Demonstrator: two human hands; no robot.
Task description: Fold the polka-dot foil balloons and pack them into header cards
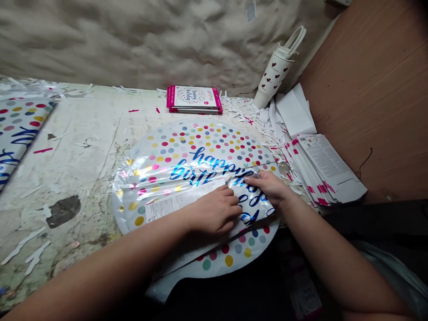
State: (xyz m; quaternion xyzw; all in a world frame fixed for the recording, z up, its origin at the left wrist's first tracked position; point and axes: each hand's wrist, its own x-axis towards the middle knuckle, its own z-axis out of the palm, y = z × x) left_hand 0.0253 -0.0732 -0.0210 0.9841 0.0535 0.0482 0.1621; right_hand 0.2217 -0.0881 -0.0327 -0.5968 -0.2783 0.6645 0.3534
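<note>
A round foil balloon (187,165) lies flat on the worn table (73,133), printed with coloured dots and blue "happy birthday" lettering. Part of it is folded over. My left hand (216,211) presses on the fold, resting on a printed paper strip (177,200) lying across the foil. My right hand (267,187) grips the folded foil's upper edge, just right of my left hand. The balloon's lower part shows beneath my wrists, and my forearms hide some of it.
Pink-edged balloon packets (194,100) are stacked behind the balloon. A white heart-printed cup (274,76) stands at the back right, beside a pile of printed paper cards (321,169). White paper scraps (240,111) litter the table. Another dotted foil sheet (20,129) lies at the left edge.
</note>
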